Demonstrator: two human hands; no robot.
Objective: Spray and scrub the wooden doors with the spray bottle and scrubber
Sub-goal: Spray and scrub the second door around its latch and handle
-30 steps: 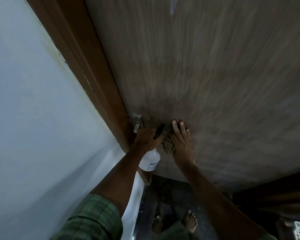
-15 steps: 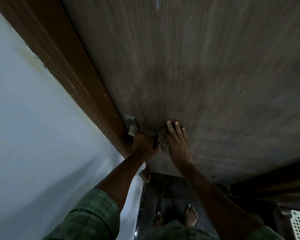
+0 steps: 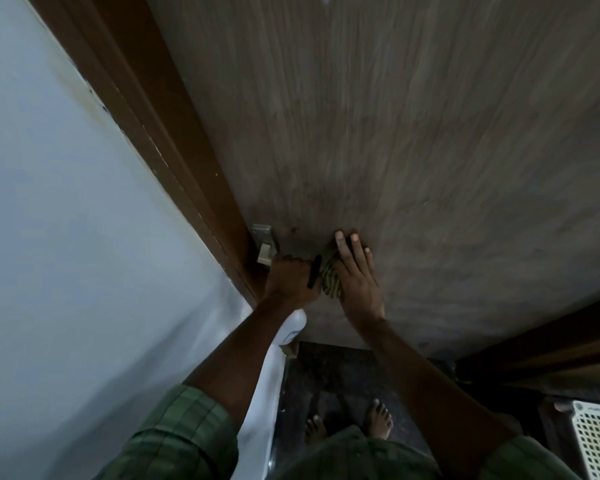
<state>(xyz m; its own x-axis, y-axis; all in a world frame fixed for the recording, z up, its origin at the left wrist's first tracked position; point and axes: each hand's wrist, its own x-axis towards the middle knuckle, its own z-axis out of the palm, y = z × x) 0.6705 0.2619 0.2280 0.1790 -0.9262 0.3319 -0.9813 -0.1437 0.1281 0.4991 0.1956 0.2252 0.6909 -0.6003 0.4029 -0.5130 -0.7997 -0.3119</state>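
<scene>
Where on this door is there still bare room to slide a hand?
Bare wood spreads above and to the right of the right hand, across the wooden door. It is crowded at the lower left: the left hand grips the spray bottle beside the hinge and frame, with the scrubber pressed between the hands.

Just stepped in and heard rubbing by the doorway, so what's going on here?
A person in a green checked shirt is cleaning the brown wood-grain door. The right hand presses a striped green scrubber pad flat against the door's lower part, fingers straight. The left hand grips a white plastic spray bottle with a black trigger, close beside the metal hinge at the brown door frame.
</scene>
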